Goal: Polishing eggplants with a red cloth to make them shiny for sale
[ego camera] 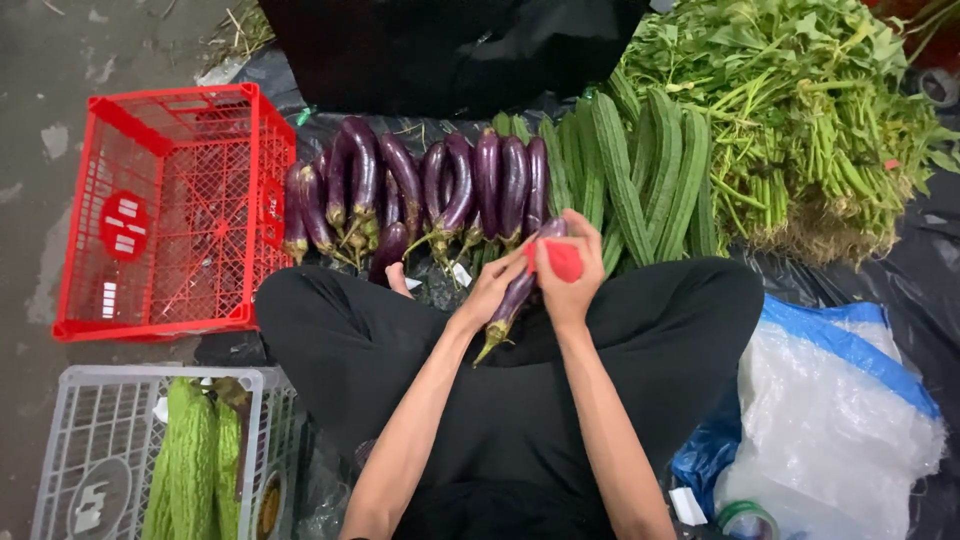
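A round red label (124,226) with white patches sits on the red crate (200,110)

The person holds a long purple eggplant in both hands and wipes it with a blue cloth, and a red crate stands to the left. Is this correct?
Not quite: the cloth is red, not blue, as the head view shows. The rest holds: both the left hand and right hand hold the eggplant, and the red crate stands to the left.

Long purple eggplant (517,292), tilted, green stem end down, over lap; red cloth (563,260) against upper end.
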